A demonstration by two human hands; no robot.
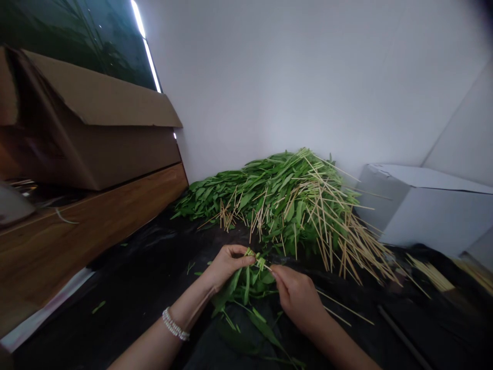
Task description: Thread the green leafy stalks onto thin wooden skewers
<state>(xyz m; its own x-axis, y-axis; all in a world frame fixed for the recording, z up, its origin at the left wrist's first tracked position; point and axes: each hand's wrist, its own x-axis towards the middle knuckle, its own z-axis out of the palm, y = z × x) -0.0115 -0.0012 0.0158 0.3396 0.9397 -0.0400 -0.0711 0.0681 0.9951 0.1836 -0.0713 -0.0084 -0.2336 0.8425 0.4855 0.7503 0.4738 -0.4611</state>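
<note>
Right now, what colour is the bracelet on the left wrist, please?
The bracelet is white, best seen in the head view.

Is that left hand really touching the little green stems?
Touching: the head view shows the left hand pinching the green stems, with no gap showing.

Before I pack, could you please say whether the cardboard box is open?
Open: the cardboard box has its long flap folded outward.

Left hand (pixel 228 264) and right hand (pixel 296 294) pinch near each other
</note>
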